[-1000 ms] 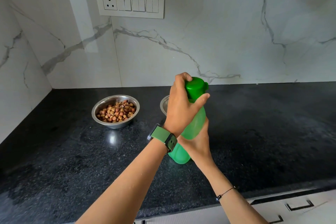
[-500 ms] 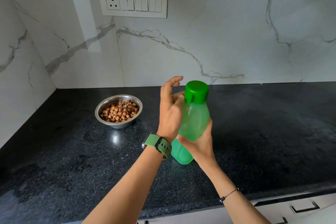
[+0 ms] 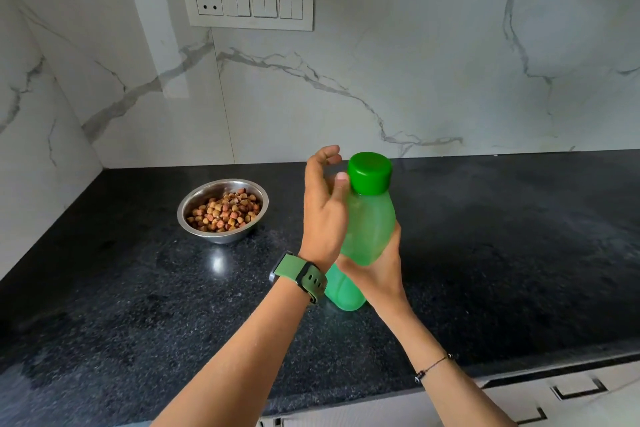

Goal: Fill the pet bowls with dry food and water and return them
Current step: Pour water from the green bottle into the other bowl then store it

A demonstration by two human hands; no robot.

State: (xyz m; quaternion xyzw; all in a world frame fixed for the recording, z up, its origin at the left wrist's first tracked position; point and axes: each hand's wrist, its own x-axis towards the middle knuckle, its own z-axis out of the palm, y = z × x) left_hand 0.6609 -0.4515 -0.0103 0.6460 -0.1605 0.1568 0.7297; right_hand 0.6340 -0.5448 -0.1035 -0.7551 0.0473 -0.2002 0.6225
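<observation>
A translucent green water bottle [image 3: 369,229] stands tilted on the black counter, its base on the stone and its dark green cap [image 3: 370,172] on top. My right hand [image 3: 377,270] grips the bottle's body from the near side. My left hand [image 3: 323,215], with a green watch on the wrist, is beside the bottle's neck with fingers spread; only the thumb tip touches the cap's edge. A steel bowl [image 3: 194,198] filled with brown dry food [image 3: 225,210] sits on the counter to the left. No second bowl shows; hand and bottle cover the spot behind them.
The black granite counter [image 3: 502,253] runs to a white marble wall with a switch panel [image 3: 247,2]. A side wall closes the left end. White drawers [image 3: 575,392] sit below the counter's front edge at lower right.
My left hand has let go of the cap and spread its fingers. A second steel bowl, seen behind the bottle one second ago, is now covered.
</observation>
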